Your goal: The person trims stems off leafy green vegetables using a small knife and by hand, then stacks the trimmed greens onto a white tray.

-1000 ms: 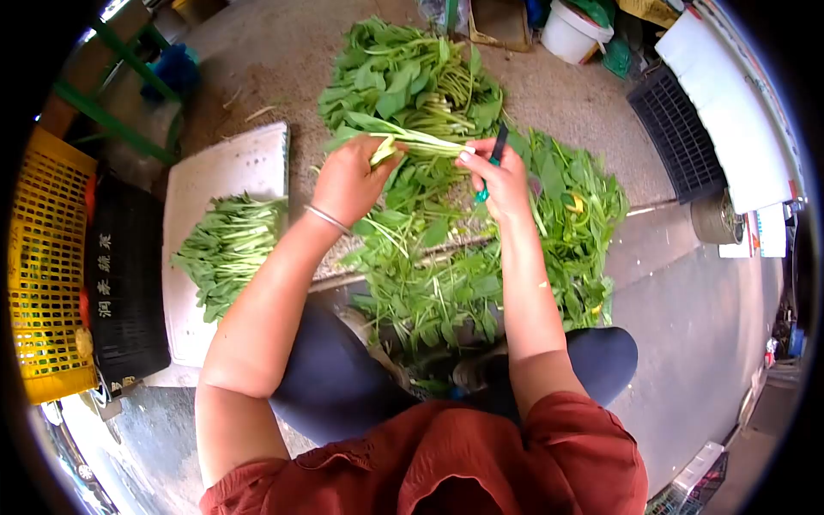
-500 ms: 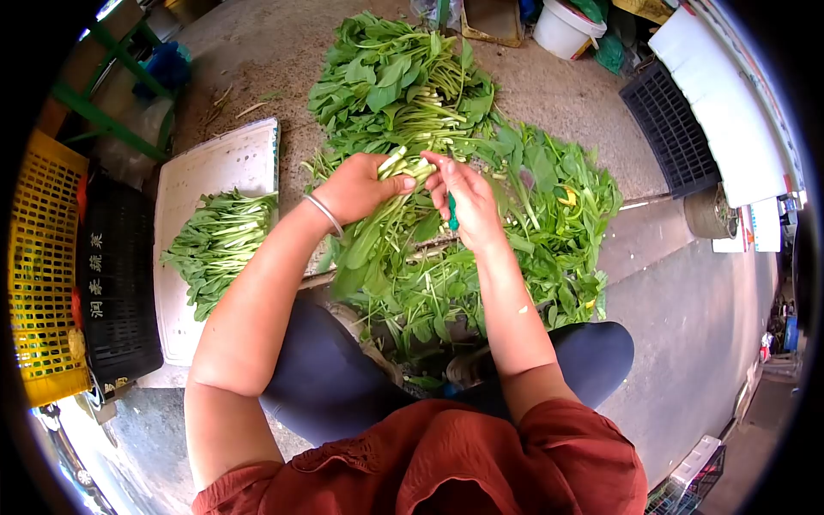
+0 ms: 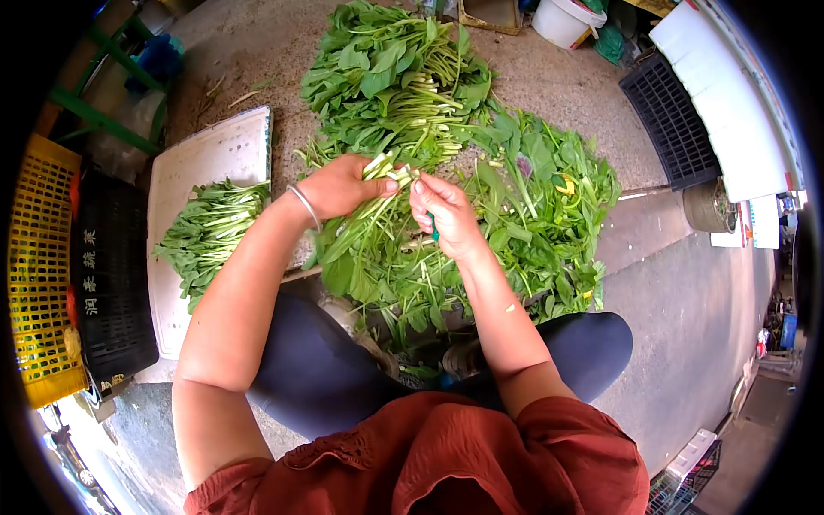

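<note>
My left hand (image 3: 341,185) is closed round a bunch of leafy greens (image 3: 367,232), its pale cut stem ends poking up past the thumb and its leaves hanging below. My right hand (image 3: 445,214) is at those stem ends, fingertips pinched against them. A small green-handled tool (image 3: 434,227) shows beneath its palm; the working end is hidden. Beyond both hands lies a large heap of greens (image 3: 378,73), stems pointing right. Looser greens (image 3: 549,215) spread over the ground to the right and below the hands.
On the left, a white foam lid (image 3: 206,154) carries a laid-out stack of greens (image 3: 215,227). Black (image 3: 112,292) and yellow (image 3: 41,275) crates stand beyond it. A white bucket (image 3: 562,23) is at the back; another black crate (image 3: 669,120) leans at right. My bent knees flank the near greens.
Both hands have shifted slightly left and down in view, the right hand drawing closer to the left at the stem ends. The bunch stays in my left hand.
</note>
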Tool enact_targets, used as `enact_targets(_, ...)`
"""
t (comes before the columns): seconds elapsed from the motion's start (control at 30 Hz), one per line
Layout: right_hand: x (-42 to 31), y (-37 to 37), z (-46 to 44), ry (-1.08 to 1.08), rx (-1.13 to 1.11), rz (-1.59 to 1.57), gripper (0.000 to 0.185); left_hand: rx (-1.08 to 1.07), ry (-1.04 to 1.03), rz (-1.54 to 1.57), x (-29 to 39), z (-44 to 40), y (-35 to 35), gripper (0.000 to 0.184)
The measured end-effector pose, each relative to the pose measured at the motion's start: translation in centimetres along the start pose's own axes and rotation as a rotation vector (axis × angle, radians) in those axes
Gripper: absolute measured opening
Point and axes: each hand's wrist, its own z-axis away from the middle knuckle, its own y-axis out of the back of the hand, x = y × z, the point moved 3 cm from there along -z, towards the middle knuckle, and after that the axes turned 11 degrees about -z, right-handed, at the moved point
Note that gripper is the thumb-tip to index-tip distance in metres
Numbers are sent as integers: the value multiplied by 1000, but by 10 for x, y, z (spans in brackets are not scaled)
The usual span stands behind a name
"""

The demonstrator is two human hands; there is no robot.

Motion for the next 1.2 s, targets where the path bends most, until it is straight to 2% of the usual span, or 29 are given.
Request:
enact_targets(0.03,5,4,1,-1,1,1,17,-41,46,-72,-1,0,-1,27)
enact_targets(0.13,15,12,4,-35,78,-33,41,-42,35,36,0,4,-1,27)
enact_targets(0.23,11,3,10,15,122,4,46,0,14,16,-13,-1,-4,27)
enact_targets(0.37,11,-6,2,51,186,27,35,51,-45,-79,-10,-1,-4,26)
enact_targets(0.4,12,-7,1,92,235,16,27,38,64,-80,-12,-2,-1,28)
enact_targets(0.5,12,1,3,104,286,26,24,142,42,-154,-11,5,6,32)
enact_targets(0.57,11,19,8,-15,268,42,21,168,86,-80,-19,7,11,38)
enact_targets(0.63,10,32,13,-198,311,411,18,316,153,-247,-12,15,24,38)
enact_targets(0.7,23,48,12,-137,353,527,17,321,136,-300,-15,15,26,39)
enact_targets(0.83,7,3,11,-101,249,138,18,154,93,-154,-14,17,13,44)
enact_targets(0.9,8,-14,1,-20,198,-28,21,68,-15,-86,-8,19,6,43)
enact_targets(0.97,8,-13,-12,-27,146,-28,24,58,-9,-97,-8,18,6,43)
enact_targets(1.03,4,-9,-29,-117,120,-27,25,92,-17,157,-9,19,12,36)
enact_targets(1.07,7,6,-47,-26,332,154,23,187,53,10,-9,20,19,35)
enact_targets(1.13,14,47,-82,73,633,433,19,224,32,40,-16,16,21,33)
enact_targets(1.17,26,75,-103,122,652,513,20,260,8,66,-21,12,24,32)
enact_targets(1.2,36,96,-116,82,693,653,22,246,21,25,-29,7,24,25)
